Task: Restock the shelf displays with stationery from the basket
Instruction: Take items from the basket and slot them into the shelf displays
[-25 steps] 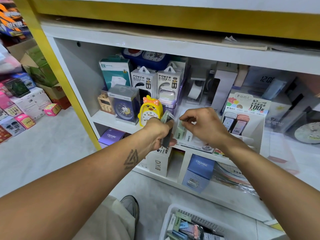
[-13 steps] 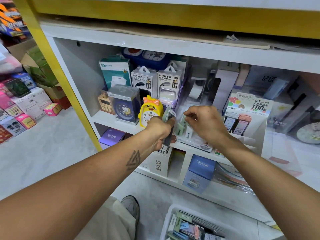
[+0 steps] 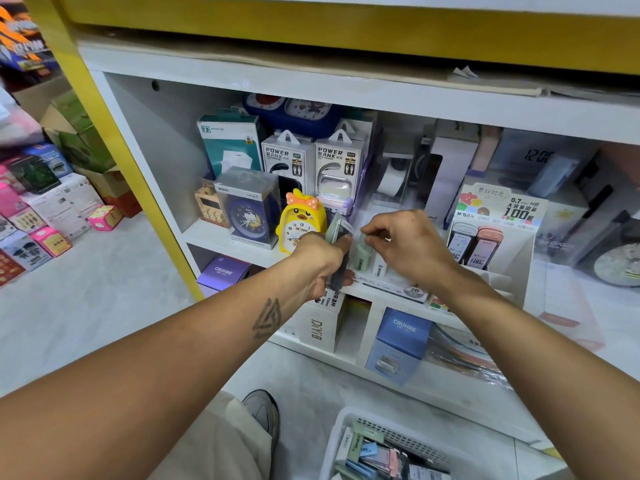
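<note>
- The left hand [image 3: 320, 259] grips a small stack of flat stationery packs [image 3: 337, 252] upright at the shelf's [image 3: 207, 237] front edge, beside the duck clock [image 3: 300, 221].
- They look light, stiff and slick; pinching one by its top edge seems best.
- The right hand [image 3: 408, 249] has its fingertips [image 3: 367, 233] narrowed to a pinch above the pale green pack [image 3: 363, 257] in the display tray [image 3: 391, 289]; contact is unclear.
- The basket [image 3: 408, 441] sits on the floor below.

The right hand [image 3: 408, 251] has moved deeper toward the display box [image 3: 391, 282].
</note>
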Tool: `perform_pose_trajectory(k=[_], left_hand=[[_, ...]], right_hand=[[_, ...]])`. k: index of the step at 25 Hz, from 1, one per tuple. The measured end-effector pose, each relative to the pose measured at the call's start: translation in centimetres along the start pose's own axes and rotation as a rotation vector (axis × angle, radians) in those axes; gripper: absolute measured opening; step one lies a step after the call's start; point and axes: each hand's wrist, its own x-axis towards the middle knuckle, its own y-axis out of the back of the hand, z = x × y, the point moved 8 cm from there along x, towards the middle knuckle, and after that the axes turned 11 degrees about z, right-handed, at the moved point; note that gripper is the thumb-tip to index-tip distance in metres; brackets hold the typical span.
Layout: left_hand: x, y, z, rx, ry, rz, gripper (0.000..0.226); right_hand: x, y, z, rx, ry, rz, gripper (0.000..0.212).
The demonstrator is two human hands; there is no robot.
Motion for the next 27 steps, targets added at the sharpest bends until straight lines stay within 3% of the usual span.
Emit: perform_pose_trajectory(k=[5, 11, 13, 16, 19, 21, 23, 27], left_hand=[[0.3, -0.1, -0.2, -0.002, -0.001, -0.013, 0.033], [0.3, 0.2, -0.1, 0.021, 0.006, -0.032, 0.032], [0.2, 0.7, 0.7, 0.002, 0.000, -0.032, 0.028], [-0.5, 1.3, 2.8, -0.049, -0.072, -0.022, 0.023], [-2.9, -0.5, 4.2, -0.079, -0.123, -0.223, 0.021], [-4.6, -2.5, 4.1, -0.016, -0.133, -0.385, 0.025], [-5.8, -4.2, 3.7, 0.071, -0.146, -0.482, 0.028], [-6.1, -5.3, 3.5, 0.173, -0.163, -0.519, 0.033]], right_hand=[[-0.1, -0.6, 0.3, -0.025, -0.062, -0.013, 0.014], [-0.2, -1.1, 1.6, -0.034, -0.182, -0.182, 0.041], [-0.4, -0.2, 1.8, -0.010, -0.191, -0.148, 0.045], [-0.7, 2.1, 2.6, 0.160, -0.287, -0.042, 0.032], [-0.9, 3.8, 2.8, 0.647, -0.562, 0.023, 0.018], [-1.1, 4.5, 2.5, 0.847, -0.667, 0.022, 0.014], [-1.4, 5.3, 2.6, 0.861, -0.686, 0.001, 0.019], [-1.5, 6.5, 3.4, 0.860, -0.657, 0.019, 0.012]])
